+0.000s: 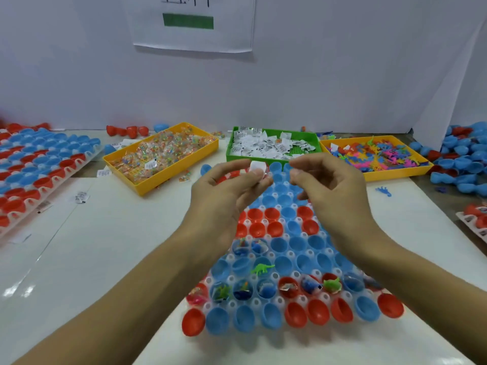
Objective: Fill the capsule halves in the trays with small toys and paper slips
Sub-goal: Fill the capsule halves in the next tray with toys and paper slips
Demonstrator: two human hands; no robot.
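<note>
Pinching paper slip point(256, 168), left hand point(226, 191), print unreadable

Bench crowded at back and sides; open lanes front-left and front-right.

Bare white bench point(110, 246) left of the centre capsule tray point(284, 301) gives a wide lane, w/ only a few stray slips near the left tray point(39, 180). Back row is blocked: yellow bin point(162, 180), green slip bin point(274, 156) and right yellow bin point(379, 175) sit nearly side by side, narrow gaps betw. them. Both hands, left hand point(224, 188) and right hand point(332, 185), hang over the centre tray's far half, covering it. Loose capsule pile point(463, 159) closes the far right; a narrow strip of bench stays free right of the centre tray.
</note>
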